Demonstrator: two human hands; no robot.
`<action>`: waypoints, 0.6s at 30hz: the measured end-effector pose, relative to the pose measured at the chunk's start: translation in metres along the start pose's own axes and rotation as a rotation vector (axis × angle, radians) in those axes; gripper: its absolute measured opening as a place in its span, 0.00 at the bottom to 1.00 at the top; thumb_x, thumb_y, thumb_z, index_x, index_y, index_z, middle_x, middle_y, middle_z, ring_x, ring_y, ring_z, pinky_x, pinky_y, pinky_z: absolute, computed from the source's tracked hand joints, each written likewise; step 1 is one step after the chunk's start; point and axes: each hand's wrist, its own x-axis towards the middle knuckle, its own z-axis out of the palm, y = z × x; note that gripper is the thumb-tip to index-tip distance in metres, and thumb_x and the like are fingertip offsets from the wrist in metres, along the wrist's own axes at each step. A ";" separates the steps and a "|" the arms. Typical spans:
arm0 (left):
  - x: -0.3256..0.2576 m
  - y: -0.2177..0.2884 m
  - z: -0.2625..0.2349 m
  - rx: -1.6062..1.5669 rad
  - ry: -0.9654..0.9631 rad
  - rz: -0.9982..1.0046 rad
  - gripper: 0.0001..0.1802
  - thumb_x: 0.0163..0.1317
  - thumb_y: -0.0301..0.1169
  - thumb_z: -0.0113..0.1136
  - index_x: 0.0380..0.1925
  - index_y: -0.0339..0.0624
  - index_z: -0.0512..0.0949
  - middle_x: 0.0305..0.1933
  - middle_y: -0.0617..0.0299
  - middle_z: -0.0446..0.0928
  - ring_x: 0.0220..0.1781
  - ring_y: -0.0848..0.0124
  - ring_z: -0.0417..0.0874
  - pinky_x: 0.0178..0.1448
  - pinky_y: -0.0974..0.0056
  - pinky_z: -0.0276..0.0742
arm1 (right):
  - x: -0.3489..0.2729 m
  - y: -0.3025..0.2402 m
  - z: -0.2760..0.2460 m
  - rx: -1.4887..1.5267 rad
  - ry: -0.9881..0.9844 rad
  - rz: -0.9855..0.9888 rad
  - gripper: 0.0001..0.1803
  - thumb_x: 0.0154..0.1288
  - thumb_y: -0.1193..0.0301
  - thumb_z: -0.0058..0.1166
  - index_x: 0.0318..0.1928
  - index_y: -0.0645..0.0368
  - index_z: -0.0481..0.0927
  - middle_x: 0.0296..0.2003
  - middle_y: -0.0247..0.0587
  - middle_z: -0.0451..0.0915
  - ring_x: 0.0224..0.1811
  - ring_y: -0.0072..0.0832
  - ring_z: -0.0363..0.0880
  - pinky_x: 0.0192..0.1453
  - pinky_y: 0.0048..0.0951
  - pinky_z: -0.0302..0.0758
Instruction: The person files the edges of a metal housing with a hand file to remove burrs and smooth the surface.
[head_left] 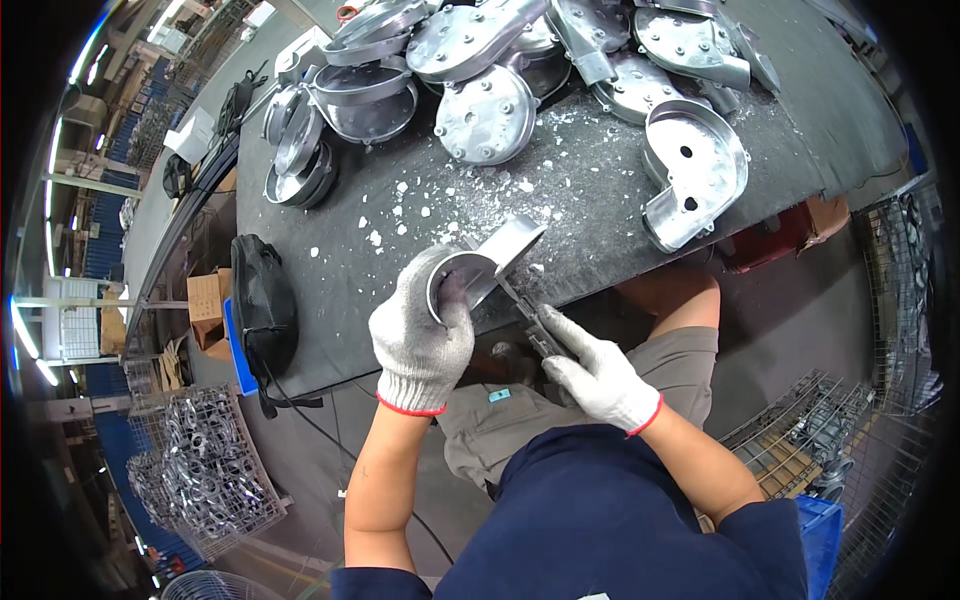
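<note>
Pale bits lie on the dark surface. Mid-frame, your left hand grips a metal part; your right hand holds a thin tool. Pushing too hard could make it slip and poke you.

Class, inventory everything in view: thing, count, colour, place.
Table: one, dark grey, centre
Held casting: one, silver, left hand
Hand tool: one, dark, right hand
Piled castings: many, silver, table's far side
Separate casting: one, silver, table's right
Chips: many, whitish, scattered on table
Bag: one, black, table's left edge
Cardboard: several pieces, brown, both sides
Wire baskets: several, grey, both sides
Crate: one, blue, lower right
Left hand: one, white-gloved, centre
Right hand: one, white-gloved, centre
</note>
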 end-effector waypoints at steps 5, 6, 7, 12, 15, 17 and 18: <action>-0.004 -0.006 -0.002 -0.004 0.010 0.036 0.15 0.71 0.20 0.69 0.56 0.39 0.84 0.52 0.48 0.92 0.47 0.49 0.96 0.50 0.58 0.92 | 0.017 -0.032 -0.030 1.159 -0.236 1.046 0.40 0.85 0.65 0.57 0.90 0.43 0.57 0.35 0.37 0.80 0.20 0.24 0.71 0.26 0.24 0.72; -0.004 -0.006 -0.002 0.034 0.005 0.086 0.15 0.71 0.20 0.69 0.56 0.39 0.84 0.52 0.48 0.92 0.48 0.50 0.96 0.51 0.58 0.92 | 0.018 -0.032 -0.029 1.054 -0.244 1.023 0.39 0.85 0.64 0.58 0.90 0.42 0.59 0.35 0.38 0.81 0.20 0.25 0.72 0.26 0.25 0.72; -0.004 -0.005 -0.001 0.030 0.005 0.087 0.15 0.71 0.20 0.69 0.56 0.39 0.84 0.52 0.48 0.92 0.48 0.50 0.96 0.51 0.58 0.92 | 0.019 -0.030 -0.027 0.948 -0.252 1.000 0.38 0.85 0.64 0.58 0.89 0.41 0.61 0.34 0.39 0.82 0.20 0.27 0.74 0.26 0.26 0.73; 0.001 -0.001 0.002 -0.038 0.013 -0.017 0.15 0.71 0.20 0.69 0.56 0.38 0.84 0.52 0.49 0.92 0.45 0.50 0.97 0.49 0.58 0.92 | 0.006 -0.003 -0.016 -0.169 -0.112 0.115 0.30 0.79 0.63 0.64 0.79 0.39 0.79 0.35 0.51 0.83 0.25 0.42 0.84 0.29 0.39 0.81; -0.002 -0.003 0.003 -0.048 0.014 -0.067 0.15 0.71 0.19 0.68 0.56 0.38 0.84 0.51 0.49 0.92 0.45 0.51 0.97 0.49 0.58 0.92 | 0.018 -0.023 -0.032 -0.689 -0.212 0.051 0.30 0.77 0.64 0.63 0.77 0.34 0.81 0.34 0.44 0.79 0.24 0.41 0.82 0.30 0.41 0.82; -0.002 -0.004 0.003 -0.069 0.016 -0.089 0.15 0.71 0.19 0.68 0.56 0.38 0.84 0.50 0.49 0.92 0.44 0.52 0.97 0.48 0.58 0.92 | 0.022 -0.027 -0.037 -0.845 -0.222 0.047 0.29 0.75 0.63 0.62 0.74 0.29 0.82 0.33 0.42 0.76 0.23 0.41 0.81 0.29 0.42 0.82; -0.001 -0.002 0.002 -0.067 0.022 -0.076 0.15 0.71 0.19 0.67 0.56 0.37 0.84 0.50 0.48 0.92 0.44 0.52 0.97 0.48 0.58 0.92 | 0.020 -0.026 -0.038 -0.894 -0.222 0.033 0.29 0.75 0.63 0.61 0.74 0.28 0.82 0.34 0.41 0.77 0.23 0.40 0.81 0.29 0.42 0.82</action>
